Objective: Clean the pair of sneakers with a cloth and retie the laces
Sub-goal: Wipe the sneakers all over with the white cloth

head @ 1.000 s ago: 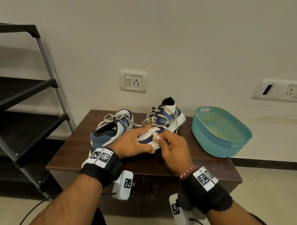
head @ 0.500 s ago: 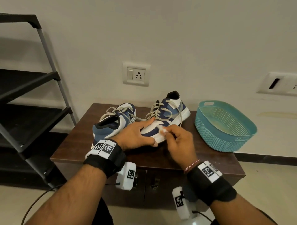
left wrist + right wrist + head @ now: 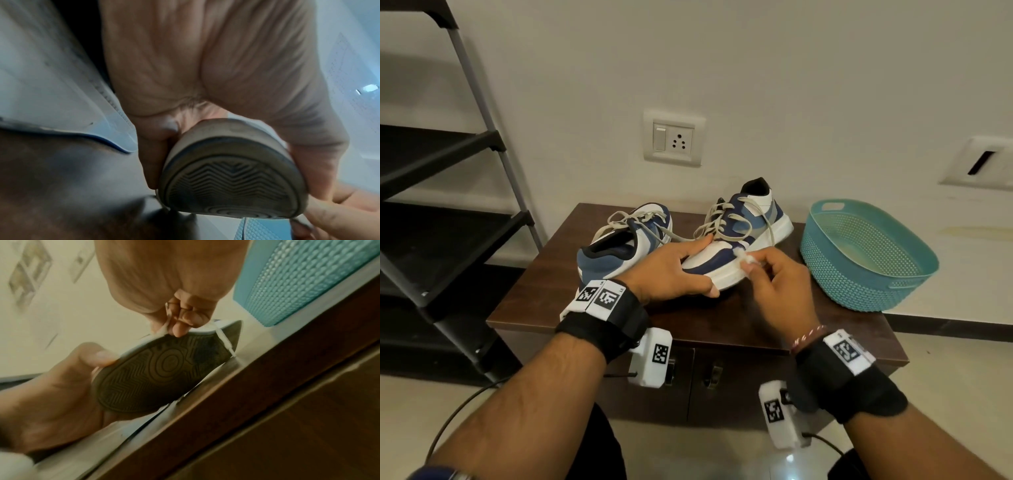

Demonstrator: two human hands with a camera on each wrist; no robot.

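Note:
Two blue-and-white sneakers with loose grey laces stand on a brown cabinet top (image 3: 599,301). My left hand (image 3: 688,270) grips the toe of the right sneaker (image 3: 746,222) and holds it tilted, its sole (image 3: 232,183) lifted toward me. My right hand (image 3: 755,270) pinches a small white cloth (image 3: 743,255) against that shoe's outer side near the midsole. From the right wrist, the cloth (image 3: 162,331) shows between the fingertips above the sole (image 3: 160,374), and a lace (image 3: 224,340) hangs down. The left sneaker (image 3: 619,246) lies untouched beside my left wrist.
A teal perforated basket (image 3: 866,253) sits at the cabinet's right end, close to my right hand. A dark metal shelf rack (image 3: 448,192) stands to the left. A wall socket (image 3: 673,138) is behind the shoes. Cabinet doors (image 3: 688,380) face me below.
My right hand has slid the cloth along the shoe's side, away from the toe tip. My left hand keeps its grip on the toe.

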